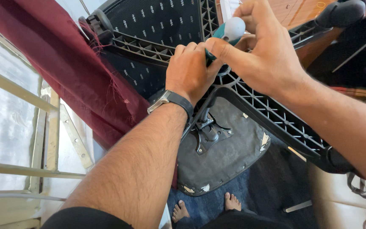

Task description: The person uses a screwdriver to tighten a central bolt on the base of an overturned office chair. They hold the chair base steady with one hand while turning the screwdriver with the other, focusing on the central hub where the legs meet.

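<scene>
An office chair is turned upside down in front of me, its black ribbed star base [272, 112] up near my hands and its worn dark seat underside [229, 157] below. My left hand [189, 70], with a dark wristwatch, is closed around the lower part of a teal and grey screwdriver handle [232, 29] at the hub of the base. My right hand [259, 46] pinches the top of that same handle with thumb and fingers. The tool's tip is hidden behind my hands.
A dark red frayed curtain [64, 63] hangs at left beside a pale window frame [26, 99]. A black caster [100, 23] sits on one base arm, another [339, 12] at top right. My bare feet [204, 208] stand on blue floor. Dark furniture fills the right.
</scene>
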